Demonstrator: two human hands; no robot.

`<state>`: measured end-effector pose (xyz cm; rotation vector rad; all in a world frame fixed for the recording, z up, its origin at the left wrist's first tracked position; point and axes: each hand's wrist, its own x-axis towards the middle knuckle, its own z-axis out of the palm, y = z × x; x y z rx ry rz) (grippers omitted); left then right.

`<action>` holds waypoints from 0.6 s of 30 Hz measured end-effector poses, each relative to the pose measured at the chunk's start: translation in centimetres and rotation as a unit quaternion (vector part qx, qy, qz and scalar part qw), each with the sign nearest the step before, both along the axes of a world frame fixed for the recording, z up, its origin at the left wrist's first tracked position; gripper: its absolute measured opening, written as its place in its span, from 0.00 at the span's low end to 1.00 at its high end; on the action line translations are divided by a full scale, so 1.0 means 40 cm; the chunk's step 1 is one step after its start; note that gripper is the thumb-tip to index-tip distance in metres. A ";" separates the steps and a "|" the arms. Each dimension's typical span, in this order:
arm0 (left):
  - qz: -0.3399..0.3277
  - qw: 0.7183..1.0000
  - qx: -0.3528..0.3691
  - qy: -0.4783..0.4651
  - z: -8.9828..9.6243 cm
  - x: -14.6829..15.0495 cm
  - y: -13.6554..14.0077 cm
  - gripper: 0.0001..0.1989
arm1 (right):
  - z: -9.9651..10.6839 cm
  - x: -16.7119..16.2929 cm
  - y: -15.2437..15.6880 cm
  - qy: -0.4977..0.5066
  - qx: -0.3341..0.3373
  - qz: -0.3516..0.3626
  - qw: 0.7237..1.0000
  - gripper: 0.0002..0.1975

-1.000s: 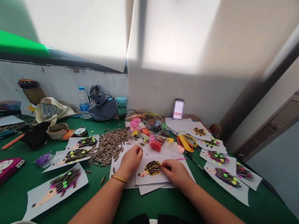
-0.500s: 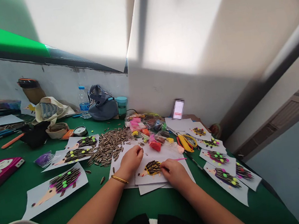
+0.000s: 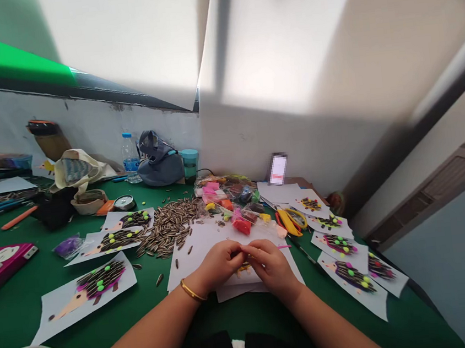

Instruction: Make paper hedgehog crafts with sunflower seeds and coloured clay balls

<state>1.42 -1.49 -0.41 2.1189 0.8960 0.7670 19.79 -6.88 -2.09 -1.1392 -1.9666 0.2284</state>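
My left hand [image 3: 220,264], with a gold bangle on its wrist, and my right hand [image 3: 270,263] meet at the fingertips above the white sheets [image 3: 199,235]. Both are closed in a pinch. Whatever lies between the fingertips is too small or hidden to make out. Beneath them, mostly covered by the hands, is a hedgehog picture [image 3: 245,269] with a yellow body. A pile of striped sunflower seeds [image 3: 173,221] lies to the left of the sheets, and a few loose seeds rest on the paper. Bags of coloured clay [image 3: 241,224] sit just beyond the hands.
Finished-looking hedgehog cards [image 3: 98,285] lie at left, with more cards [image 3: 351,278] at right. Yellow-handled scissors [image 3: 289,222] are beside the clay. A water bottle [image 3: 130,160], a blue bag [image 3: 160,167] and a phone [image 3: 277,169] stand along the wall.
My left hand has moved right and down to meet my right hand. My right hand has risen slightly, and together they now cover most of the hedgehog picture.
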 end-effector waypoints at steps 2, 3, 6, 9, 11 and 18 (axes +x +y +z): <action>-0.023 1.000 -0.009 0.004 0.003 0.001 -0.007 0.11 | 0.002 0.001 0.000 0.012 -0.010 0.003 1.000 0.14; -0.032 0.999 -0.015 0.007 0.005 0.001 -0.008 0.11 | 0.003 0.003 0.000 0.020 -0.017 0.002 1.000 0.13; -0.033 0.999 -0.016 0.027 0.005 -0.002 -0.003 0.13 | 0.001 0.011 0.005 0.041 -0.046 -0.005 0.998 0.12; 0.003 0.999 0.015 0.042 0.000 -0.010 0.014 0.16 | -0.011 0.027 0.018 0.066 -0.090 -0.050 0.992 0.12; 0.047 0.997 0.028 0.053 -0.006 -0.019 0.031 0.16 | -0.022 0.043 0.028 0.082 -0.136 -0.106 0.982 0.12; 0.197 0.968 0.040 0.148 -0.017 -0.051 0.077 0.13 | -0.043 0.074 0.050 0.071 -0.231 -0.149 0.959 0.12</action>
